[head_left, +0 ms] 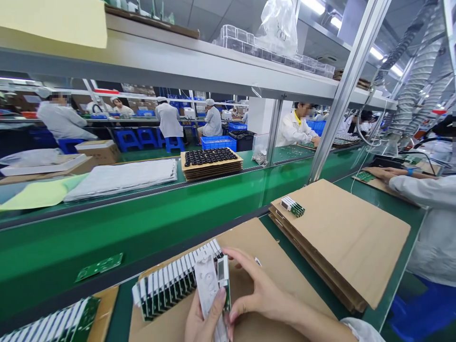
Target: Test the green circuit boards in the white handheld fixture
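My left hand [204, 318] is wrapped round a long white plastic part [207, 281], its thumb pressed on the front. Against the right side of that part stands a small green circuit board with a white-framed display [223, 271]. My right hand [261, 289] curls round this board, index finger at its top end and thumb near its lower end. Just behind my hands, a row of similar boards with white tops [171, 280] stands on a cardboard sheet [285, 280].
A second row of boards [67, 323] is at lower left. One green board [99, 267] lies on the green conveyor [149, 209]. Stacked cardboard [349, 232] at right carries several boards [292, 206]. A co-worker's sleeve [427, 194] is at the right; a metal post [351, 90] rises nearby.
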The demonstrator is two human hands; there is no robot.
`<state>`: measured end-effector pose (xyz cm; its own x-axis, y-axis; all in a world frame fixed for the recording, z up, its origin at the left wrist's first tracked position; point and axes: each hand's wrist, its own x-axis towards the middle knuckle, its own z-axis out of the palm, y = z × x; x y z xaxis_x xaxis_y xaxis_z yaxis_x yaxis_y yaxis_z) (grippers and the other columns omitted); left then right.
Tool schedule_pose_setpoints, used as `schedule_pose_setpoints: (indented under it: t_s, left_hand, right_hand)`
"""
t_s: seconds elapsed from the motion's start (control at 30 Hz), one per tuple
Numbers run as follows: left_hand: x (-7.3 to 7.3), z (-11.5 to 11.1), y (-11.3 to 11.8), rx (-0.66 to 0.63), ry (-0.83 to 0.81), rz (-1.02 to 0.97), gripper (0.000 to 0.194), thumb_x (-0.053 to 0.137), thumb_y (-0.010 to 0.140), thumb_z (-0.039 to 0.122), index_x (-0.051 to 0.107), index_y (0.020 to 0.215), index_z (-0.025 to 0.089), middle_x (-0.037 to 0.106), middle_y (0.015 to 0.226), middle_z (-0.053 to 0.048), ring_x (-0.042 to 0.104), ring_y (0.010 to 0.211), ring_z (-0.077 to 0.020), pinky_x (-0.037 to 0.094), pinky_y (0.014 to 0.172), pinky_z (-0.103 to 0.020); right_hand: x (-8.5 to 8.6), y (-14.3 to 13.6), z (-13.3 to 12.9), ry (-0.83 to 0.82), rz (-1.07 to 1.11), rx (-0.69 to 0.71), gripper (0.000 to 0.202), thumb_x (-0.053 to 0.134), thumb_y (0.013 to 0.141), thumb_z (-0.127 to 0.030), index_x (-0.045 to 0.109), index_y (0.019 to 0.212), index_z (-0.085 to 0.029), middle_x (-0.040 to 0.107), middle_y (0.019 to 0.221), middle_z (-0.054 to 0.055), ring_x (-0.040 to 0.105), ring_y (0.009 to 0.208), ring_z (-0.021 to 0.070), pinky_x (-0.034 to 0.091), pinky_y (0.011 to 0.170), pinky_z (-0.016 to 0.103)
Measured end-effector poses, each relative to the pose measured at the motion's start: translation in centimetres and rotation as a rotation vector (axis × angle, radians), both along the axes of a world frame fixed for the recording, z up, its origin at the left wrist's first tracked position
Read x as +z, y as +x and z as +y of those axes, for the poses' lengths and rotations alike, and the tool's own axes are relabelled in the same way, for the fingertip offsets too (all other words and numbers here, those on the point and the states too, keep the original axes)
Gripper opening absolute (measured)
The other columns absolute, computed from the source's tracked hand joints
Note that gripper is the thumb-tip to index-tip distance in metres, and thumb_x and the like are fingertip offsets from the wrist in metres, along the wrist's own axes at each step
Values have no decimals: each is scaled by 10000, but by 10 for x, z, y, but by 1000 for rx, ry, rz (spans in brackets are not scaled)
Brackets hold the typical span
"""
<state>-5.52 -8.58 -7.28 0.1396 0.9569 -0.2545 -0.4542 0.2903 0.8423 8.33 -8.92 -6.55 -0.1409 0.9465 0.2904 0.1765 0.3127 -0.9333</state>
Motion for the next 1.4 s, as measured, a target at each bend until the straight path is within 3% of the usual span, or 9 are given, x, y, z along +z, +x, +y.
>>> schedule_pose_setpoints:
  t_s: [0.13,0.23,0.37,0.57,0.73,0.83,0.97,1.17,1.4]
  left_hand:
    - [-1,-1,0,55,98,232,613,852,568,458,536,1008,171,533,490,37,415,375,-107,362,326,-169]
    - [-4,-2,1,27,128,323,697,816,582,535,525,1082,147,542,496,24,430,399,-121,370,339,-179]
    - [-9,-3,4,-80,121,335,715,799,607,524,483,1126,146,538,507,32,420,384,-115,371,346,-181]
    - [-9,-10,8,-253,95,205,613,701,749,493,430,1199,177,564,665,3,448,443,-125,388,339,-193]
    - [-10,-13,7,-341,74,179,519,637,821,490,444,1181,170,513,595,28,443,433,-122,394,365,-194]
    - [-10,-13,6,-356,83,193,522,627,838,474,435,1221,176,513,596,29,442,437,-121,397,369,-196]
    - [-12,-11,6,-350,120,184,567,625,838,470,412,1276,179,548,687,1,462,472,-127,411,365,-206]
    - [-12,-12,5,-367,102,181,488,600,857,460,451,1239,195,538,667,4,479,469,-125,408,381,-202]
    - [-6,-17,3,-355,135,147,406,501,921,416,418,1264,213,535,772,-9,473,506,-109,415,397,-194]
  right_hand:
    - [-2,0,0,-121,322,4,634,672,719,-611,574,1230,-249,600,1123,63,548,1006,205,426,872,316]
    - [-5,2,2,-192,369,-72,449,717,746,-480,617,1081,-198,590,808,-1,497,726,118,365,680,244]
    - [-5,6,4,-211,388,-175,349,727,755,-411,606,970,-164,554,678,-32,440,633,86,313,622,231]
    - [1,2,-4,-152,406,-241,308,715,772,-381,604,994,-199,675,803,12,531,697,117,402,673,246]
    - [-1,1,-10,-31,64,-311,247,664,814,-338,629,1045,-257,652,853,3,553,799,155,430,730,283]
    - [0,4,-10,56,-86,-384,236,670,809,-291,641,1043,-273,639,854,-8,533,848,162,412,793,305]
    - [2,6,-10,108,-123,-399,238,660,820,-262,630,1055,-272,623,835,-18,526,825,147,407,777,294]
    - [1,3,-12,130,-149,-385,258,638,838,-270,641,1095,-248,509,1099,52,492,1076,177,414,936,321]
    - [-7,6,-14,128,-275,-351,369,626,852,-319,590,1218,-287,460,1174,62,457,1131,196,391,999,355]
